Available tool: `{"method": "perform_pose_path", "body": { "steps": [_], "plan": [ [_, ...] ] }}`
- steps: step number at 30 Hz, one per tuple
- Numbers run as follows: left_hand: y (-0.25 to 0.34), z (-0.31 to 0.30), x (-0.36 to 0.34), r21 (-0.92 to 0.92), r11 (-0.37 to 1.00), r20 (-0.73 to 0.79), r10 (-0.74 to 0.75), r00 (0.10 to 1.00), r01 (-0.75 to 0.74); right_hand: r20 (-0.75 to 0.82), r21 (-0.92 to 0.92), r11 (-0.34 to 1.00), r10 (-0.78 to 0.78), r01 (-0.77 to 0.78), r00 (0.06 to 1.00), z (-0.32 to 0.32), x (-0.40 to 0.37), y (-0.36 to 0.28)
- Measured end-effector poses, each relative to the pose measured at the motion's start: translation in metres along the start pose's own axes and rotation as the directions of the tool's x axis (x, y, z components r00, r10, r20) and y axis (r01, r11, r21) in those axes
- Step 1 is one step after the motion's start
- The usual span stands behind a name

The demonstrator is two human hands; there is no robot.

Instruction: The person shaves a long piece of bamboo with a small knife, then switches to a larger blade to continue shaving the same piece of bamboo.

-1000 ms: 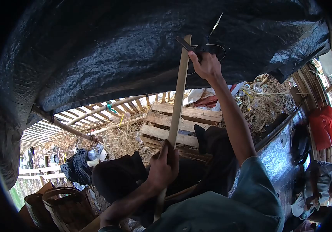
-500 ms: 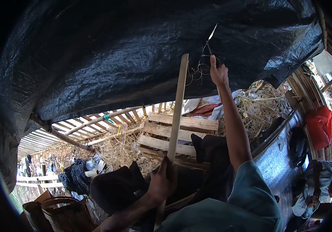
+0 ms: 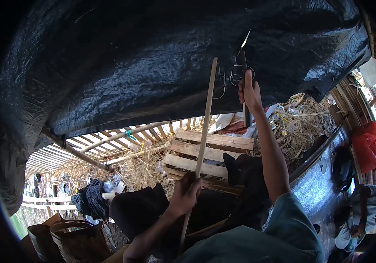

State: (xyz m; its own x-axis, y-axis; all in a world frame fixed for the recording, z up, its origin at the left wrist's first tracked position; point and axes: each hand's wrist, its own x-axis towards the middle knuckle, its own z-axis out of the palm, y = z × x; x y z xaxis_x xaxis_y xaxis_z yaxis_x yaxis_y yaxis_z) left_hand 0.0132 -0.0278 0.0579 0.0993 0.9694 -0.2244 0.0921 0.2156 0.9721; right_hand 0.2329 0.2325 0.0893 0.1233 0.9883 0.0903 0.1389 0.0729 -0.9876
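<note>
My left hand [image 3: 184, 195] is closed around the lower part of a long, pale bamboo strip [image 3: 206, 127]. The strip rises nearly upright in front of me, its narrow edge towards me. To its right, my right hand [image 3: 251, 94] grips the long dark handle of a knife [image 3: 244, 59]. The small bright blade points up and away, apart from the strip. Thin curled shavings [image 3: 236, 79] show around the knife and beside the strip's upper end. The fingers of my right hand wrap the handle, whose lower end sticks out beneath them.
A black plastic sheet [image 3: 153, 65] hangs across the front. Below it are a slatted wooden pallet [image 3: 214, 141] and scattered straw [image 3: 146, 168]. Woven baskets [image 3: 80, 241] stand at lower left. A red bag [image 3: 367, 147] hangs at right, above another person [image 3: 361, 215].
The bamboo strip has turned from its broad face to its narrow edge. My right hand has come slightly down and right, and more of the knife's handle shows.
</note>
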Motion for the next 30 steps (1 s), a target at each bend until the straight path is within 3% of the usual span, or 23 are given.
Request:
{"method": "perform_pose_path", "body": {
  "steps": [1,6,9,11,13,16,17,18,19,22,25,30],
  "plan": [
    [0.007,-0.003,0.0,-0.122,0.984,0.04,-0.124,0.991,0.128,0.028,0.027,1.0,0.008,-0.009,1.0,0.001,-0.004,-0.002],
    [0.006,-0.019,0.011,-0.15,0.98,-0.032,-0.135,0.99,0.129,0.177,0.204,0.978,0.009,-0.046,0.984,0.014,-0.031,-0.012],
    [0.007,-0.031,0.022,-0.262,0.956,-0.107,-0.167,0.98,0.135,0.336,0.087,0.996,-0.058,0.031,0.94,0.027,-0.053,-0.019],
    [0.029,-0.037,0.025,-0.356,0.921,-0.146,-0.221,0.964,0.157,0.365,-0.081,0.943,-0.272,0.322,0.89,0.045,-0.07,-0.019],
    [0.039,-0.054,0.028,-0.42,0.885,-0.012,-0.225,0.974,0.199,0.403,-0.098,0.807,-0.503,0.582,0.765,0.058,-0.097,-0.025],
    [0.064,-0.065,0.029,-0.479,0.858,0.056,-0.182,0.982,0.186,0.58,-0.141,0.643,-0.563,0.753,0.589,0.07,-0.125,-0.025],
    [0.067,-0.069,0.03,-0.463,0.869,0.052,-0.17,0.984,0.175,0.563,-0.138,0.566,-0.63,0.812,0.535,0.075,-0.135,-0.024],
    [0.073,-0.068,0.029,-0.453,0.876,0.047,-0.159,0.986,0.163,0.628,-0.154,0.582,-0.566,0.799,0.533,0.077,-0.142,-0.027],
    [0.071,-0.068,0.028,-0.557,0.814,0.073,-0.149,0.986,0.164,0.691,-0.172,0.594,-0.496,0.786,0.526,0.079,-0.147,-0.03],
    [0.054,-0.063,0.034,-0.583,0.803,0.063,-0.11,0.992,0.126,0.68,-0.138,0.609,-0.515,0.781,0.522,0.085,-0.155,-0.031],
    [0.048,-0.067,0.035,-0.504,0.85,0.059,-0.14,0.988,0.15,0.718,-0.174,0.582,-0.477,0.794,0.507,0.088,-0.153,-0.03],
    [0.032,-0.064,0.034,-0.292,0.95,-0.136,-0.153,0.979,0.108,0.723,-0.207,0.555,-0.469,0.806,0.508,0.09,-0.154,-0.023]
  ]
}}
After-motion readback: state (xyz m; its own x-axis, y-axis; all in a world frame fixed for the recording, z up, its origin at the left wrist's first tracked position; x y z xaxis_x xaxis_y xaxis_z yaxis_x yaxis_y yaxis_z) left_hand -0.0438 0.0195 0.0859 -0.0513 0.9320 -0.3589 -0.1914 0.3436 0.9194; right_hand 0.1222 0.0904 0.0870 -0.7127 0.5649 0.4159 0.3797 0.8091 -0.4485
